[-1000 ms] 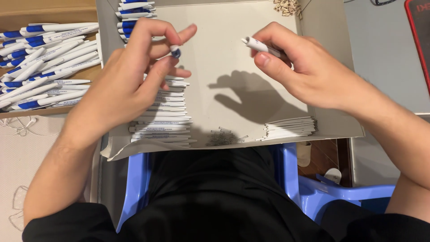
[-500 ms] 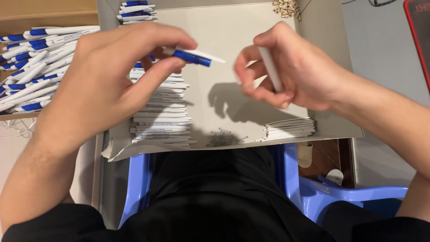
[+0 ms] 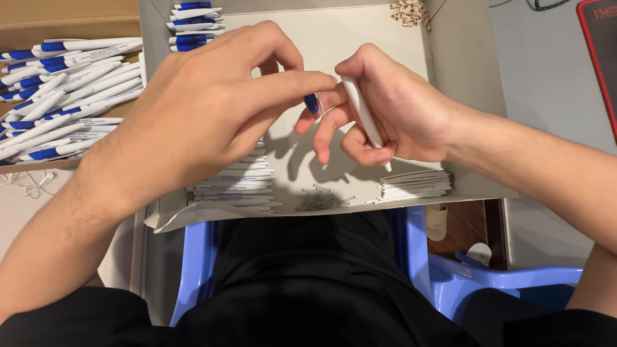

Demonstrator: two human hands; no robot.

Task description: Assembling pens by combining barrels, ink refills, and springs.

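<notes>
Resting between right fingers [image 3: 334, 128]: white barrel [image 3: 364, 115].

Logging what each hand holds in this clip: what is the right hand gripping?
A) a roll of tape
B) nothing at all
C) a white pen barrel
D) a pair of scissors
C: the right hand is closed around a white pen barrel, while the left hand pinches a blue pen part at its tip.

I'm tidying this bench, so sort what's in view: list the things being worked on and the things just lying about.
In hand:
- left hand pinching the blue pen part
- right hand gripping the white plastic pen barrel
- grey cardboard tray

Lying about:
- heap of blue-and-white pens
- blue plastic stool
</notes>
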